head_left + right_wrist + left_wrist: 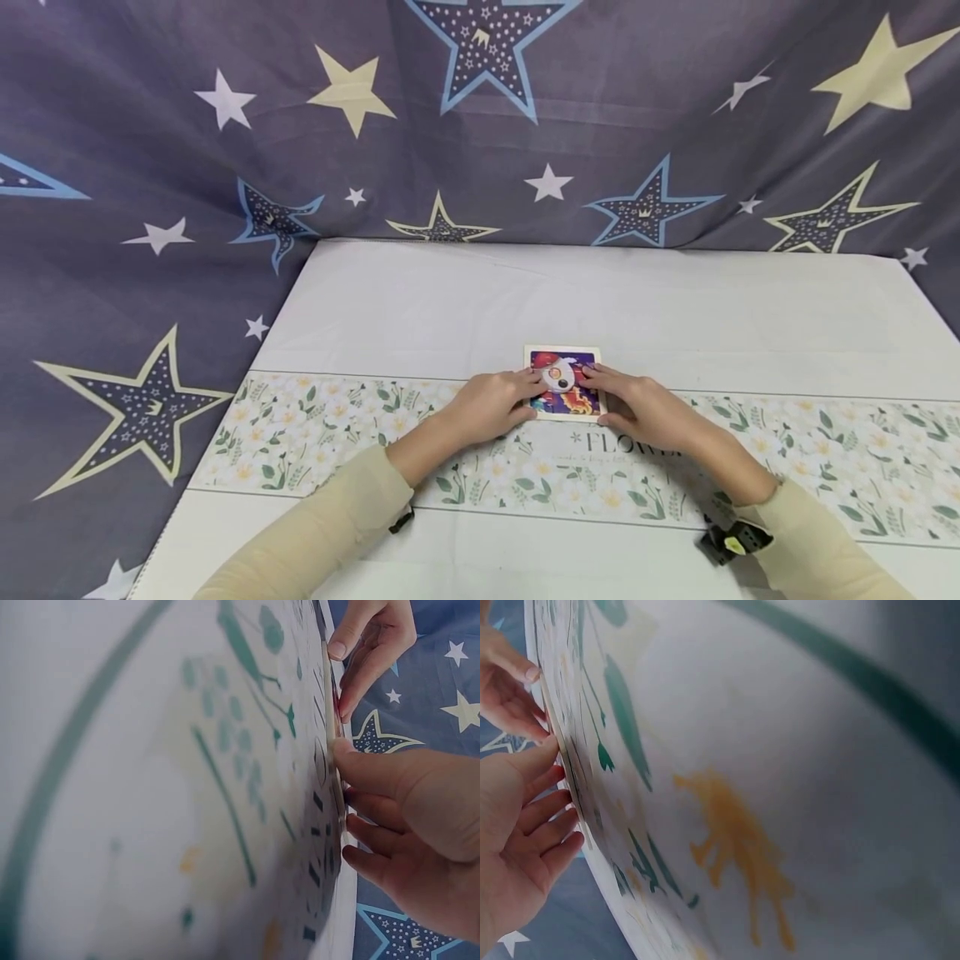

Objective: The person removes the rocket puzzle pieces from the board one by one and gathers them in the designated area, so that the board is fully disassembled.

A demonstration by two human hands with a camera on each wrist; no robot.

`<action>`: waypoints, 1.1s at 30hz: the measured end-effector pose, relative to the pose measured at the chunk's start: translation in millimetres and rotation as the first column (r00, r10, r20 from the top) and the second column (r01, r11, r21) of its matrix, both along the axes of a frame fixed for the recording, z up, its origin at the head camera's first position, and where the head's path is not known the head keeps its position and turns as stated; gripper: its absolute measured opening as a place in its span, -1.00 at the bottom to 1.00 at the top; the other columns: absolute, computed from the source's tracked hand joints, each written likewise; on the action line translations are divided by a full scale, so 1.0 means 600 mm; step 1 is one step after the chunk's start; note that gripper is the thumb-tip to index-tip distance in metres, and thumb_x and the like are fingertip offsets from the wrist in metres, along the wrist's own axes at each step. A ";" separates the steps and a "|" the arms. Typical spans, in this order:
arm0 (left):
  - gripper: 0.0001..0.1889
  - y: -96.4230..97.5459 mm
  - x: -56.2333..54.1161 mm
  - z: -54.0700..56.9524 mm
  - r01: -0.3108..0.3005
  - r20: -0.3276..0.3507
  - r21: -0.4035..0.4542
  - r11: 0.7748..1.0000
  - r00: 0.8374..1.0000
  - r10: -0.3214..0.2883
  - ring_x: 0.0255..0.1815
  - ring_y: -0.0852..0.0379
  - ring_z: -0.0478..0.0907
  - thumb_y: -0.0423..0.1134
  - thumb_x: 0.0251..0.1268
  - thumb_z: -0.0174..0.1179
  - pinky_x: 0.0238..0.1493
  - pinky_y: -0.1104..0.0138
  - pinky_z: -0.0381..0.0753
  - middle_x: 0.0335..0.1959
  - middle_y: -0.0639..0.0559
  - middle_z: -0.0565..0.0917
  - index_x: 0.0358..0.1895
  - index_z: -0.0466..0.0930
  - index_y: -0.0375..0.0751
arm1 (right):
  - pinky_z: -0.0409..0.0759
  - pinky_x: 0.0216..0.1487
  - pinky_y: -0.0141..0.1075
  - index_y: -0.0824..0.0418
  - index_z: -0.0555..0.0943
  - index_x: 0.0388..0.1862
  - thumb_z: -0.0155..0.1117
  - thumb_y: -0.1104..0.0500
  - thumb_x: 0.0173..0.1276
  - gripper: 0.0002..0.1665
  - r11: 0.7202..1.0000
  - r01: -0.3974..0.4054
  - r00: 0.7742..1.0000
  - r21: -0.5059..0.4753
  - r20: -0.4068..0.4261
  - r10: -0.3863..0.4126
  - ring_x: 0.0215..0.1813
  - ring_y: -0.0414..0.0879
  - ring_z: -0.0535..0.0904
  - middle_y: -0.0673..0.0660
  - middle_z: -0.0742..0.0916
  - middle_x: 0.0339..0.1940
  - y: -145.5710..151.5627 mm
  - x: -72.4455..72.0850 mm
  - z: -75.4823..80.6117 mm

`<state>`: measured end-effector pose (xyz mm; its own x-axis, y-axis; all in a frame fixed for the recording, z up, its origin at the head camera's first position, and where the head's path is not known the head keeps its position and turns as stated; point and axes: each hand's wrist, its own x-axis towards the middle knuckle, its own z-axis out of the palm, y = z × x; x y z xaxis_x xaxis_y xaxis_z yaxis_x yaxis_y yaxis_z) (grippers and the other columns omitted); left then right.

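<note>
A small square picture board point(564, 402) with a cream border lies flat on the table; it looks like a tray puzzle. Its picture has a white animal face, red patches and a purple ground. From the left side, my left hand point(491, 406) rests its fingers over the board's edge, thumb by the near left corner. Opposite it, my right hand point(651, 410) touches the right edge, fingertips on the picture and thumb at the near right corner. Seen edge-on in the left wrist view, the board point(571, 774) is thin, and the fingers are extended, only slightly bent.
Under the board, a white table cover point(420, 308) carries a band of printed flowers point(300, 425) with lettering. A dark curtain with stars point(420, 150) hangs along the back and left edges. A black wrist device point(733, 540) sits below the right sleeve.
</note>
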<state>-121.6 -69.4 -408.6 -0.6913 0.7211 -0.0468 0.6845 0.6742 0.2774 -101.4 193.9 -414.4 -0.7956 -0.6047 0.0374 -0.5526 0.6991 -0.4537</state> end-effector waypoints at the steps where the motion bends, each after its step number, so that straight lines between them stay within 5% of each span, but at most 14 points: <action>1: -0.55 0.001 0.001 0.001 0.001 0.003 0.001 1.000 1.000 -0.001 0.39 0.08 0.41 -0.05 0.39 0.11 0.29 0.19 0.49 0.36 0.01 0.46 0.30 0.46 -0.05 | 0.60 0.07 -0.07 0.26 0.47 0.30 0.35 0.15 0.26 -0.37 1.000 -0.001 1.000 0.002 -0.001 0.001 0.25 0.19 0.55 0.31 0.49 0.37 0.001 0.001 0.000; 6: -0.54 0.003 0.003 0.004 -0.005 0.016 0.002 1.000 1.000 0.004 0.40 0.09 0.40 -0.06 0.39 0.12 0.28 0.18 0.50 0.37 0.03 0.45 0.30 0.45 -0.05 | 0.48 -0.18 -0.29 0.25 0.46 0.31 0.35 0.16 0.26 -0.36 1.000 -0.009 1.000 0.013 -0.016 0.009 0.05 0.08 0.66 0.30 0.49 0.38 0.002 0.003 0.001; 16: -0.58 0.004 0.001 0.003 -0.004 0.018 0.014 1.000 1.000 0.003 0.38 0.08 0.42 -0.11 0.39 0.12 0.29 0.19 0.49 0.35 0.03 0.48 0.27 0.50 -0.05 | 0.53 0.20 0.01 0.24 0.46 0.31 0.36 0.13 0.26 -0.36 1.000 0.000 1.000 0.031 -0.027 0.001 0.39 0.21 0.42 0.27 0.50 0.37 0.004 0.004 0.000; 33: -0.62 0.016 -0.034 0.001 0.025 -0.083 0.013 1.000 0.996 -0.024 0.32 -0.02 0.48 -0.15 0.38 0.14 0.39 0.17 0.38 0.26 -0.10 0.56 0.20 0.55 -0.17 | 0.55 0.19 -0.04 0.25 0.42 0.34 0.33 0.09 0.29 -0.33 0.997 -0.079 0.997 -0.009 -0.024 0.079 0.43 0.16 0.37 0.24 0.49 0.39 -0.036 -0.006 0.014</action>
<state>-142.0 -59.9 -408.0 -0.6743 0.7382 0.0202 0.7219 0.6532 0.2285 -105.2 172.2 -406.2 -0.7440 -0.6654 0.0617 -0.6169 0.6484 -0.4462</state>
